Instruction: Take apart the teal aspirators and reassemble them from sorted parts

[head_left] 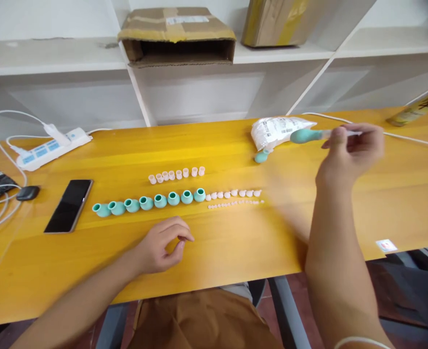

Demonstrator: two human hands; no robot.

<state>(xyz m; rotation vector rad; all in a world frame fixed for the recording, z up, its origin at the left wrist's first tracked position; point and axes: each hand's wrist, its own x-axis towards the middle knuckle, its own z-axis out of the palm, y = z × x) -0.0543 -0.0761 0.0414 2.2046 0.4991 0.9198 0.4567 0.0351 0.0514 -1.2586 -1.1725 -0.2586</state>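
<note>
My right hand (352,150) is raised over the right side of the yellow table (214,252), fingers pinched on a clear dropper tube with a teal bulb (306,135) pointing left. The hand is blurred by motion. My left hand (163,245) rests on the table near the front edge, fingers loosely curled, holding nothing. Just beyond it runs a row of several teal rubber bulbs (148,202). Further back stands a short row of small pale caps (177,174). To the right lie rows of tiny pale pieces (234,194). One loose teal bulb (261,156) lies by a white plastic bag (277,130).
A black phone (68,205) lies at the left, with a white power strip (52,148) and cables behind it. An open cardboard box (177,36) sits on the white shelf at the back. A white cable (413,139) crosses the far right of the table.
</note>
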